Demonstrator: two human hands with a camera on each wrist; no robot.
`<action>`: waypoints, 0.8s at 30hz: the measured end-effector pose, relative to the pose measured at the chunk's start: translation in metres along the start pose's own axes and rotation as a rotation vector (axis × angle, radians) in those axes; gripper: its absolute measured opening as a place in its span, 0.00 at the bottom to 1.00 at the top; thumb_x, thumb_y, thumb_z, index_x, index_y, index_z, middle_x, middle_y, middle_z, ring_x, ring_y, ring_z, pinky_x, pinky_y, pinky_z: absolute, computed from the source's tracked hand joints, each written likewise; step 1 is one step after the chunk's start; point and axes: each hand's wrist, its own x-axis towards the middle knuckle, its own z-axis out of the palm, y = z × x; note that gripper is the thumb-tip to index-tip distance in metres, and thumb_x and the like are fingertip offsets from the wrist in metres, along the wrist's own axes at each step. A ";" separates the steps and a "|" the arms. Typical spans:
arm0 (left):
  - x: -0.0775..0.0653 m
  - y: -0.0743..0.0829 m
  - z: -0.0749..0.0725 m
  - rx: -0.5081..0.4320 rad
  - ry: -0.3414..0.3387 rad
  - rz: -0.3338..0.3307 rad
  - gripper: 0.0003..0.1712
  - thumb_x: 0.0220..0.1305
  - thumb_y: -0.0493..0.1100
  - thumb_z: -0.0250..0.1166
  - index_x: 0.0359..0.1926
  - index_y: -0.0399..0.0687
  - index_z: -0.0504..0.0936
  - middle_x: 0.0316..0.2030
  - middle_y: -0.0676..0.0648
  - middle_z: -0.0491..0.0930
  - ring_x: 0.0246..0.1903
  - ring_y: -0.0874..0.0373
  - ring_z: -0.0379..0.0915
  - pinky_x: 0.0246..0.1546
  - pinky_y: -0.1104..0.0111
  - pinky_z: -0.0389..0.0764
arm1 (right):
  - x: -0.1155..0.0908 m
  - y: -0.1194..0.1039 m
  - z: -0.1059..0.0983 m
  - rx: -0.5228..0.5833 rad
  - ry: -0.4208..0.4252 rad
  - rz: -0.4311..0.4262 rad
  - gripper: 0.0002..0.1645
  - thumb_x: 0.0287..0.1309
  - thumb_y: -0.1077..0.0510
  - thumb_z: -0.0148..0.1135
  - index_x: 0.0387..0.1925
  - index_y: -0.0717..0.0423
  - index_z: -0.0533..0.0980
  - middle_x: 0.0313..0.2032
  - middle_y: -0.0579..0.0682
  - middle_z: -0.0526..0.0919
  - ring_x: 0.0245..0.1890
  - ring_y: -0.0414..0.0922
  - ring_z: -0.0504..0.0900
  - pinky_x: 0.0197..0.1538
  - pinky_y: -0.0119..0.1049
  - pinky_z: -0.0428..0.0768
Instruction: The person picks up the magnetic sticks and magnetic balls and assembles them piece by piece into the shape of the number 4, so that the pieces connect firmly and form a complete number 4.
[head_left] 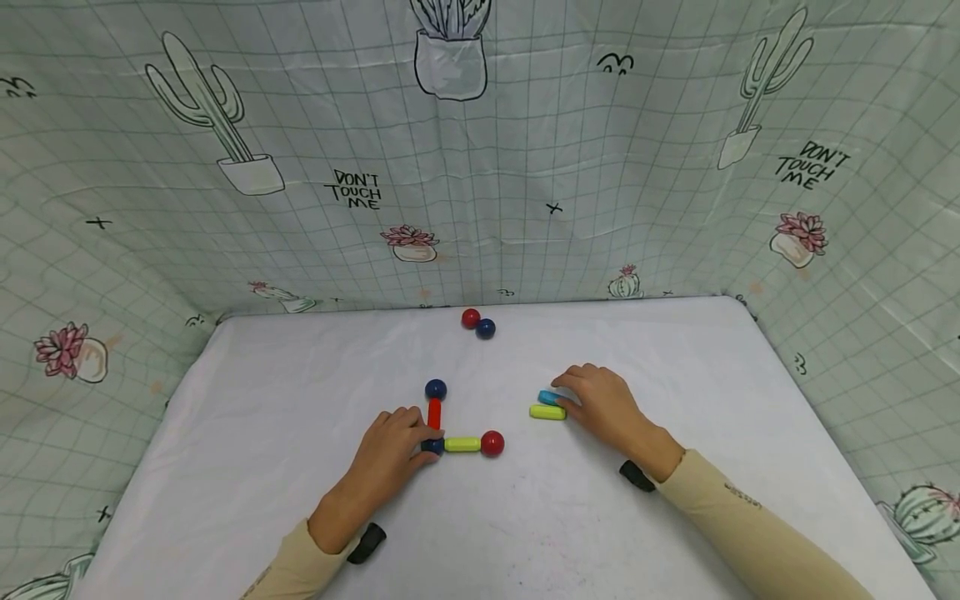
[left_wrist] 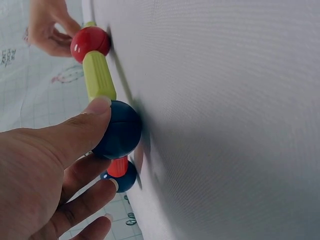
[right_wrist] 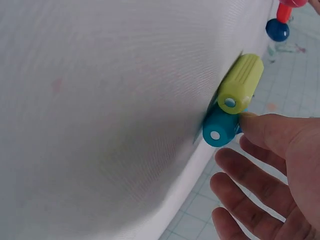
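Note:
My left hand [head_left: 390, 450] pinches a dark blue ball [left_wrist: 120, 131] between thumb and fingers. That ball is the corner of an L-shaped piece. A red rod [head_left: 434, 413] runs from it to another dark blue ball [head_left: 436, 389], and a yellow-green rod [head_left: 462, 445] to a red ball [head_left: 492, 443]. To the right, my right hand [head_left: 603, 406] has thumb and index finger around a light blue rod [right_wrist: 219, 126]; its other fingers are spread loosely. Against the blue rod lies a second yellow-green rod [right_wrist: 242, 82], with a pale round end facing the right wrist camera.
Near the far edge of the white-covered table [head_left: 315, 358], a loose red ball [head_left: 470, 318] sits beside a loose dark blue ball [head_left: 486, 328]. A printed cloth [head_left: 487, 167] hangs behind the table and along both sides.

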 end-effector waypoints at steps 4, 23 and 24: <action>0.000 -0.001 0.000 -0.006 -0.017 -0.007 0.19 0.50 0.41 0.85 0.46 0.48 0.94 0.30 0.54 0.74 0.33 0.60 0.70 0.44 0.63 0.76 | 0.002 0.001 0.001 0.005 -0.018 -0.004 0.15 0.55 0.61 0.81 0.45 0.57 0.89 0.42 0.51 0.90 0.41 0.51 0.87 0.45 0.49 0.85; 0.000 -0.002 0.000 -0.011 -0.022 -0.011 0.19 0.51 0.41 0.85 0.46 0.48 0.94 0.30 0.54 0.74 0.33 0.60 0.69 0.41 0.65 0.74 | 0.016 0.006 0.003 -0.049 -0.116 -0.093 0.13 0.55 0.63 0.81 0.44 0.56 0.90 0.40 0.49 0.91 0.43 0.49 0.87 0.50 0.47 0.85; 0.000 -0.002 0.000 -0.011 -0.022 -0.012 0.19 0.51 0.41 0.85 0.46 0.48 0.94 0.30 0.55 0.74 0.33 0.60 0.69 0.41 0.65 0.74 | 0.017 0.006 0.003 -0.038 -0.115 -0.091 0.13 0.55 0.63 0.81 0.44 0.57 0.90 0.40 0.49 0.91 0.43 0.49 0.87 0.50 0.47 0.85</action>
